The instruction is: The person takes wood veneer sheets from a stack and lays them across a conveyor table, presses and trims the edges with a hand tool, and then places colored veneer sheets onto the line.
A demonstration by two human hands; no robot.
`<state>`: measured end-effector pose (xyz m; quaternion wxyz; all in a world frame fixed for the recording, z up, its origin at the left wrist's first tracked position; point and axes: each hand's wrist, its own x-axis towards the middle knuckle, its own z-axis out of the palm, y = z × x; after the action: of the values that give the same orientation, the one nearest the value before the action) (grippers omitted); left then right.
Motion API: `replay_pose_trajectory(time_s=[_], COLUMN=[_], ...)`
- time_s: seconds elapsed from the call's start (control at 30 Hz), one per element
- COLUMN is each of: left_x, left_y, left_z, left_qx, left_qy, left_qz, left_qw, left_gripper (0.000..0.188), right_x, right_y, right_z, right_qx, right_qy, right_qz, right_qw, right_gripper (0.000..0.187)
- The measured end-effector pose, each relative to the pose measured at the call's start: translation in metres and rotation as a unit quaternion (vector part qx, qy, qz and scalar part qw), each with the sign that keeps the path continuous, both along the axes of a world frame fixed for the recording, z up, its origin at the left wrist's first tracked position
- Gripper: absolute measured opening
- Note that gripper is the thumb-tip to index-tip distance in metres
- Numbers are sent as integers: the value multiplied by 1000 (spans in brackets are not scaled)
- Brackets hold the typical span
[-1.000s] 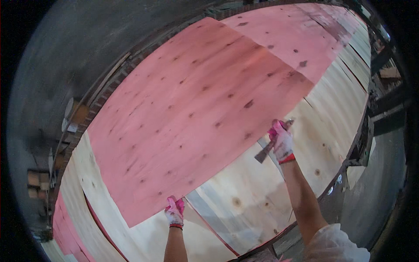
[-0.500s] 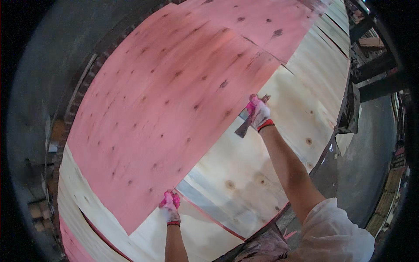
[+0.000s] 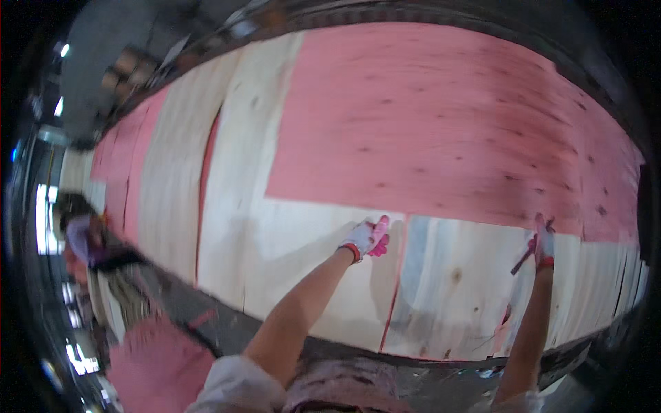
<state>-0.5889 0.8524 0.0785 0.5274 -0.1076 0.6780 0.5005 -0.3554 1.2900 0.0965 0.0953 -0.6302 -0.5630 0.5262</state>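
Observation:
A large pink-coated wood sheet [image 3: 427, 131] with dark knots lies over pale veneer sheets [image 3: 447, 282]. My left hand [image 3: 365, 238], in a white glove with pink-stained fingers, is over the pale veneer just below the pink sheet's near edge. Its thumb and fingers look apart, with nothing visible in them. Farther right, my right hand [image 3: 544, 246], gloved likewise, is closed round a scraper [image 3: 522, 263] whose dark flat blade points down and left. That hand is at the pink sheet's near edge. Motion blurs both hands somewhat.
On the left, more pale veneer [image 3: 182, 138] and pink strips [image 3: 127, 151] continue the layer, with a dark gap between sheets. Another person [image 3: 89, 237] stands at the far left edge. A pink panel [image 3: 158, 361] shows at lower left.
My view has swung left, bringing the other person and more sheets into sight. Against the sheets, my left hand has shifted left onto pale veneer. The scraper stays in my right hand.

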Motion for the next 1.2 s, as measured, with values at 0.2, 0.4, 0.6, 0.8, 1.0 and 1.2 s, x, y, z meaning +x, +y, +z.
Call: replay_pose_trajectory(time_s=[0.2,0.4,0.6,0.8,1.0,1.2], left_x=[101,241,485,540,640,638], left_y=[-167,-396,-686,-691,-766,-822], left_z=[36,45,-117,-61,-66,-55], left_qx=[16,-185,-55,-120,-59,-74], left_qy=[-12,-53,-4,-129,-62,-7], left_qz=[-79,121,562,312,478,658], left_qw=[997,974,825,934,874,749], left_gripper=[56,45,36,33,27,25], right_x=[24,6,-11,10,46,32], right_y=[-222,-403,-364,-442,-758,-992], right_z=[-7,-25,-107,-8,-15,10], right_qx=[-151,47,123,255,-49,-87], right_qy=[315,59,100,-7,97,178], right_qz=[145,517,327,462,590,774], right_qw=[926,853,932,849,800,602], right_gripper=[37,51,43,26,10,20])
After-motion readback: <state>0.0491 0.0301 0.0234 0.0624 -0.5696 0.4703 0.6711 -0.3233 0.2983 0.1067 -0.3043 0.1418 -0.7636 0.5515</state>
